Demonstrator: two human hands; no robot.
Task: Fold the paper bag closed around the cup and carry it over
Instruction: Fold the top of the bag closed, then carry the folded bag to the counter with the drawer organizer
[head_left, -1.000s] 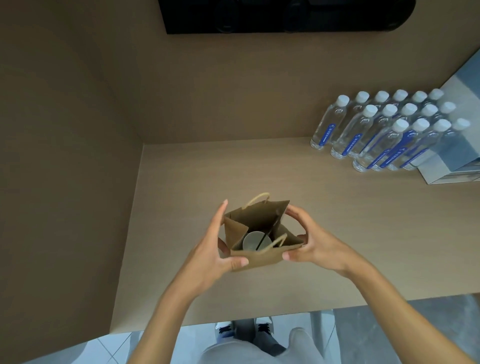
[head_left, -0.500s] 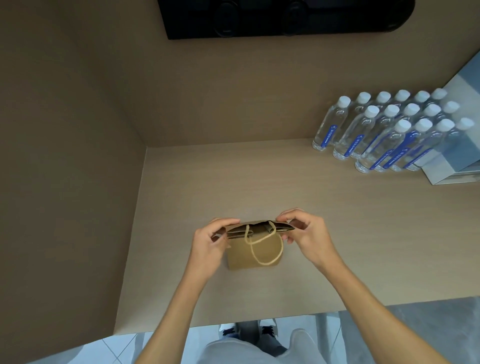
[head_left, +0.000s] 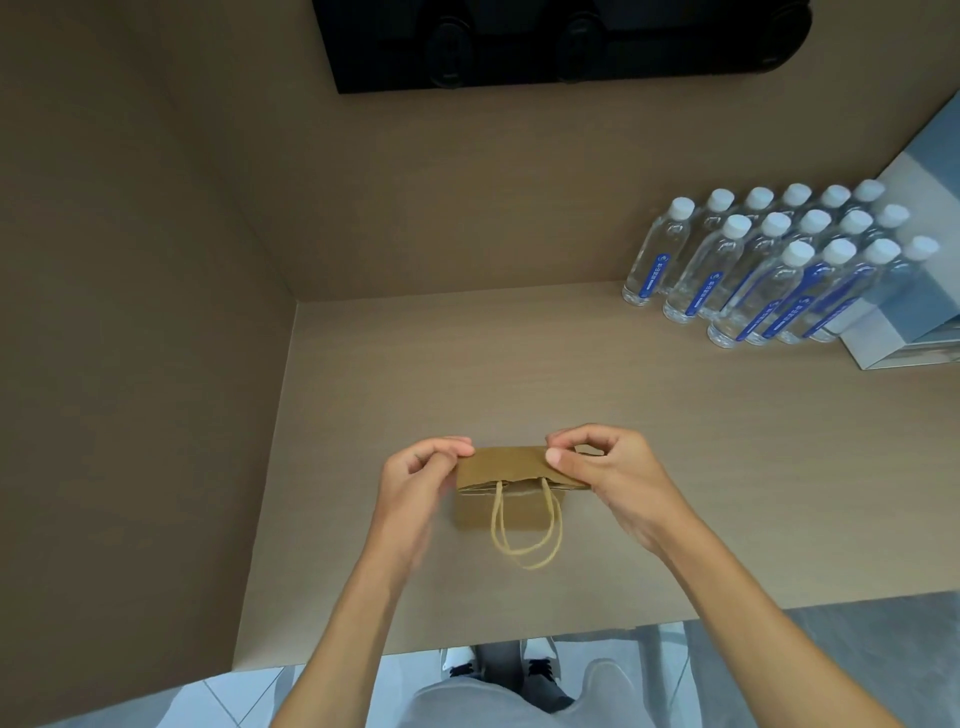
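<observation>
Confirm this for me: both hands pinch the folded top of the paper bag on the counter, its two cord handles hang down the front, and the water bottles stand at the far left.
One detail is off. The head view shows the water bottles at the far right, not the left. The rest holds: the left hand and right hand pinch the folded top of the paper bag on the counter, and its cord handles hang down the front.

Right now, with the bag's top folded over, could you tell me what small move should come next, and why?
Probably press the crease flat. Both hands, left and right, pinch the ends of the folded flap on the paper bag, which stands on the table with its handles hanging loose in front.
</observation>
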